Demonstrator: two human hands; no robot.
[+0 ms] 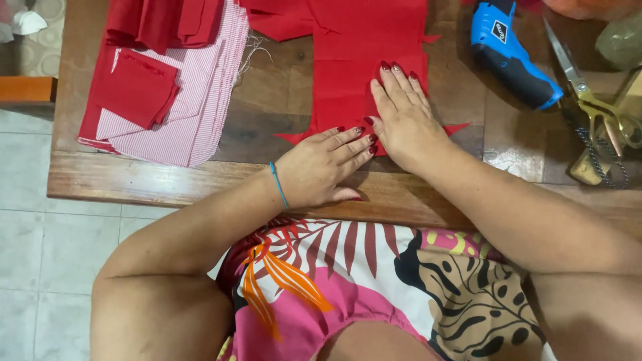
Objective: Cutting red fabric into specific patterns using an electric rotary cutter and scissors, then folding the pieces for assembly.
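— What lies under the hands?
— A smooth red cloth piece (348,80) with notched edges, on the grainy wooden table (134,180).
— The fingers?
— Left hand (321,167) and right hand (404,120) press flat, grasping nothing. Striped fabric (200,100) at nine o'clock, gold scissors (595,107) at three.

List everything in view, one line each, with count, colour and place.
red cloth: one, red, flat at table centre, under both hands
striped fabric: one stack, red-and-white stripes, left on table
red pieces: several, red, folded on the striped fabric and at the top left
power tool: one, blue and black, right of the red cloth
scissors: one pair, gold handles, far right
table: one, brown wood
floor: pale tiles, left
bracelet: one, blue, left wrist
dress: one, leaf print in pink, orange and black, bottom
left hand: flat on the cloth's near edge
right hand: flat on the cloth, fingers spread
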